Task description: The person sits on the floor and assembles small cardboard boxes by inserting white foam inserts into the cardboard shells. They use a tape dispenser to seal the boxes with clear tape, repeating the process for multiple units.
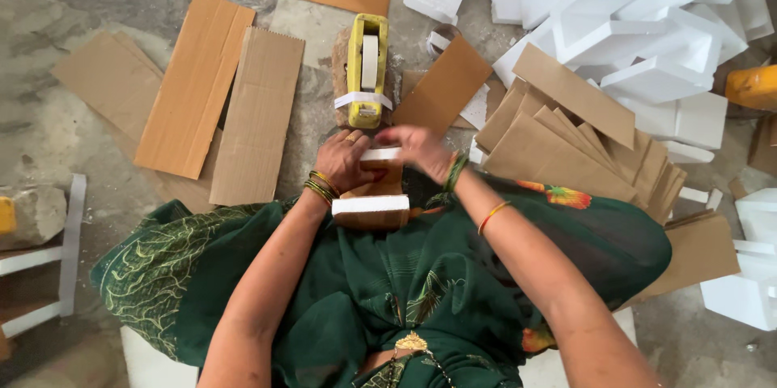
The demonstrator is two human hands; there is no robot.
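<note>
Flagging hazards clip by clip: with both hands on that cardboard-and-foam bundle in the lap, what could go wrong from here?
1. The left hand and right hand work just below the yellow tape dispenser; a finger might catch its cutting edge.
2. The bundle rests on the lap, so its white foam end piece could slip out of line.
3. The leaning stack of cardboard sheets beside the right arm could be knocked and slide.

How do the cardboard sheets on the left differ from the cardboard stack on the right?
The left cardboard sheets lie flat and spread side by side on the floor; the right cardboard stack is fanned, its pieces overlapping closely. The left sheets are long rectangles; the right pieces look shorter. Both are plain brown and untouched by the hands.
</note>
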